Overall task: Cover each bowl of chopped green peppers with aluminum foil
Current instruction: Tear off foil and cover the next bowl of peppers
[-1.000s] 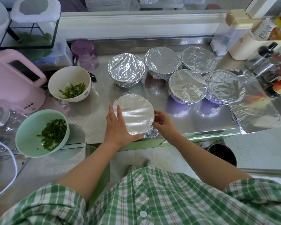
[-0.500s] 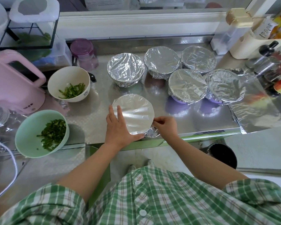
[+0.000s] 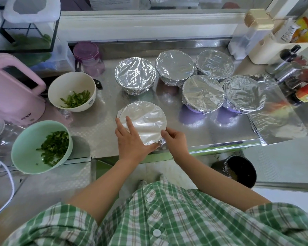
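The person in the green plaid shirt (image 3: 167, 215) stands at the stainless steel counter (image 3: 212, 126) with a round foil-covered bowl (image 3: 146, 119) right at its near edge. The left hand (image 3: 130, 139) lies flat across the near-left part of the foil top, fingers spread, pressing down rather than gripping. The right hand (image 3: 174, 141) pinches the crumpled foil edge at the bowl's near-right rim between thumb and fingertips, so it is closed on foil.

Behind it sit five more foil-wrapped bowls: one (image 3: 135, 75) straight back, two (image 3: 175, 65) (image 3: 214, 63) along the rear, and two (image 3: 203, 94) (image 3: 244, 95) in front of those, touching each other (purple shows under their wrapping). A loose sheet of aluminium foil (image 3: 274, 118) lies flat at the right, its edge tucked under the last bowl.

To the left, two bowls remain uncovered: a cream ceramic bowl (image 3: 72, 91) holding strips of green pepper, and nearer, a mint-green bowl (image 3: 41, 146) of chopped pepper. A pink electric kettle (image 3: 14, 93) stands beside them.
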{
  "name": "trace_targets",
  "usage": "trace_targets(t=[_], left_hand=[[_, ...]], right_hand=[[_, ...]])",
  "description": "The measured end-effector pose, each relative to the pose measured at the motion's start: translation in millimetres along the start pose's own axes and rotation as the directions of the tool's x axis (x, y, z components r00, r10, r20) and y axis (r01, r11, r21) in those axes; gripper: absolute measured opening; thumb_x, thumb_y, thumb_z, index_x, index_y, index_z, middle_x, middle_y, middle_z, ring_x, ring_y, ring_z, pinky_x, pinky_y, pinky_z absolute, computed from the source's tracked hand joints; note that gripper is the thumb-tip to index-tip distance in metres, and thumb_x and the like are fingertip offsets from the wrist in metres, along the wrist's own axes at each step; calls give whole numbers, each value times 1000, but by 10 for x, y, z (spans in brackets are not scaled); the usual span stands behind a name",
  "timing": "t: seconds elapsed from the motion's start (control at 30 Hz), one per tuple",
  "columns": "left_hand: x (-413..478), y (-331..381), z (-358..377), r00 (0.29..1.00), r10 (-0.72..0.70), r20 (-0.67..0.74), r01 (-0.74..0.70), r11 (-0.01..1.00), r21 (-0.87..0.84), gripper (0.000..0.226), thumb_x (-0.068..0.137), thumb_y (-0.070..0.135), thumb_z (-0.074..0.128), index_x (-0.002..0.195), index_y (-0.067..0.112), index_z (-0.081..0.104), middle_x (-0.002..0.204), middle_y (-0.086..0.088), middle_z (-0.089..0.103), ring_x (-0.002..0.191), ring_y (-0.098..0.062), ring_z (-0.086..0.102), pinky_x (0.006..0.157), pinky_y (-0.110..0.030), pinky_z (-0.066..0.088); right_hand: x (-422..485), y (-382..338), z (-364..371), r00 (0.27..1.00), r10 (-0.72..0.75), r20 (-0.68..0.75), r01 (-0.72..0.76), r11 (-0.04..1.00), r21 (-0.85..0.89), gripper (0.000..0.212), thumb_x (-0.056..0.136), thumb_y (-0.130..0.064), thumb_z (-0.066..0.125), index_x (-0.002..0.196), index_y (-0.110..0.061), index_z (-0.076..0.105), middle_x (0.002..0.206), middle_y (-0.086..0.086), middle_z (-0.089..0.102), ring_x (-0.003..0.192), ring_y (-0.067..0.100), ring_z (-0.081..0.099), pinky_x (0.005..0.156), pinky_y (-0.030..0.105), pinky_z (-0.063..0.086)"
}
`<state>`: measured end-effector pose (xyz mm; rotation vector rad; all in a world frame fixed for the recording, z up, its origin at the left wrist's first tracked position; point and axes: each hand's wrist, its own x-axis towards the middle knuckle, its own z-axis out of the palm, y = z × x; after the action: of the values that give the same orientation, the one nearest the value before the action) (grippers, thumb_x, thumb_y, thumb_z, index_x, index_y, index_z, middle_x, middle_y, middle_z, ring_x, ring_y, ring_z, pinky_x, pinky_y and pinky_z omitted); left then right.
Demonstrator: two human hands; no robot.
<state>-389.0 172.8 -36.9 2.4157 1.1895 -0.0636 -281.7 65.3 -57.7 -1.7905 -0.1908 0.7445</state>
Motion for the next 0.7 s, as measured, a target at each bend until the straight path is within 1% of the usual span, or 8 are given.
trace_targets(t=[0.1,0.2,0.27,0.33,0.37,0.43,0.57,0.7], left_hand=[[-33,-55,-5,1000,9,-7,-9,998,-61,148,53,95,56,155,8,-7,157,-26,-2,141,-42,14,115,-49,27],[-34,-191,-45,996,31,-81,-37,996,-77,143,57,98,47,154,3,2,152,-22,16,137,-39,22,116,-49,29],[4,-235,-56,991,78,-107,-82,996,-38,143,58,97,47,153,0,5,156,-22,9,144,-39,12,121,-48,17],[49,-208,-41,988,139,-61,-140,990,-20,145,57,98,44,154,-1,1,162,-22,-11,150,-36,-8,123,-45,2],[68,-185,-32,986,160,-37,-160,987,0,147,55,100,39,154,-1,-2,161,-22,-16,150,-36,-14,123,-45,-1],[93,-160,-12,987,157,-18,-156,987,50,149,51,103,29,154,0,-6,161,-25,-15,150,-37,-16,123,-46,-2],[123,-145,-29,990,139,4,-138,982,127,153,46,107,19,154,1,-6,161,-29,-5,150,-39,-11,123,-47,2],[108,-105,-95,991,130,22,-131,976,175,152,46,105,20,155,1,-1,160,-31,-5,149,-42,-6,123,-47,4]], right_hand=[[123,-37,-47,1000,-4,4,4,1000,-27,18,92,-13,57,88,-12,75,74,5,66,68,13,52,66,29,43],[218,-97,-134,998,-25,61,28,998,-50,18,93,-11,57,87,-11,74,73,2,62,69,13,49,67,28,41],[246,-125,-164,995,-26,92,32,997,-70,18,93,-11,57,88,-12,73,73,-1,62,68,12,49,66,26,41],[267,-121,-175,994,-32,100,41,995,-94,17,93,-11,57,91,-5,73,75,1,62,70,11,49,67,26,40],[272,-120,-176,994,-37,107,48,994,-98,18,93,-11,56,92,-2,72,76,2,62,71,11,49,68,27,40],[271,-114,-174,992,-43,122,54,995,-88,18,93,-11,56,94,-3,72,79,3,64,73,11,51,70,27,42],[276,-129,-186,992,-40,120,49,996,-75,17,94,-12,57,96,-15,74,84,2,68,75,11,55,73,23,46],[289,-91,-178,991,-53,123,68,991,-117,17,94,-15,57,96,-14,74,77,5,64,71,14,52,72,29,44]])
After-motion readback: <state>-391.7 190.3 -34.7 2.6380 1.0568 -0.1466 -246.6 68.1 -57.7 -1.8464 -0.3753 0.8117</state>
